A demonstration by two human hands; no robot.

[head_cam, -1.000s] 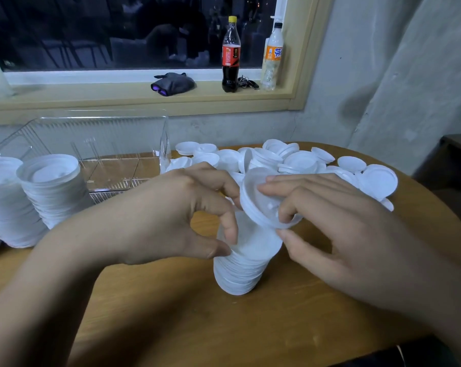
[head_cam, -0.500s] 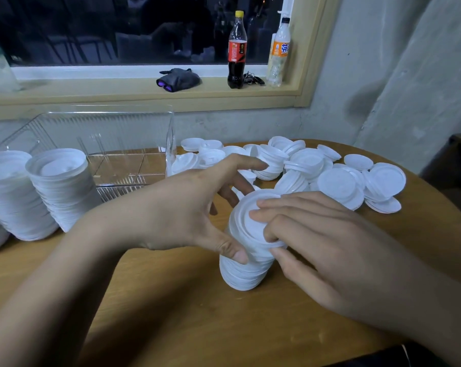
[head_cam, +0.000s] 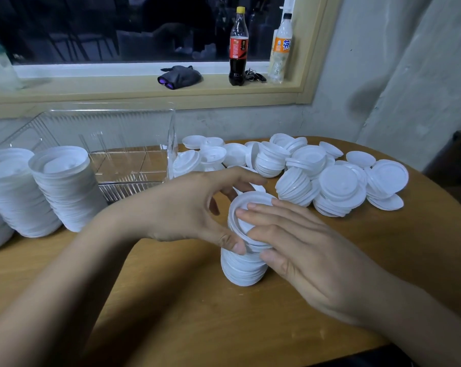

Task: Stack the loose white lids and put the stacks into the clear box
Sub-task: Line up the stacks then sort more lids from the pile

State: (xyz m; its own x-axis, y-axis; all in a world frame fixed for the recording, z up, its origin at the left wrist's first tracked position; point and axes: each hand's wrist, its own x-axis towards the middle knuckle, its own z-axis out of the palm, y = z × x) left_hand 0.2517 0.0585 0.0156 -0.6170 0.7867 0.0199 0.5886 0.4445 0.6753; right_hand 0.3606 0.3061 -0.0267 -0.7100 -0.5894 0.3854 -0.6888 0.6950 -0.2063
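A short stack of white lids (head_cam: 241, 270) stands upright in the middle of the wooden table (head_cam: 184, 313). My left hand (head_cam: 187, 207) curls round the stack's upper part from the left, thumb on the near rim. My right hand (head_cam: 303, 247) lies flat across the top lid (head_cam: 250, 201), fingers straight and pressing down. A heap of loose white lids (head_cam: 316, 170) lies behind the stack to the right. The clear box (head_cam: 113, 144) stands at the back left, and it holds no lids that I can see.
Tall finished stacks of lids (head_cam: 62, 186) stand on the table at the far left, in front of the box. On the window sill are a cola bottle (head_cam: 238, 46), an orange-labelled bottle (head_cam: 281, 49) and a dark pouch (head_cam: 179, 76). A grey wall rises at the right.
The tilted lid held in my right hand came down onto the stack. My right fingers flattened on top of it, and my left hand closed round the stack's top.
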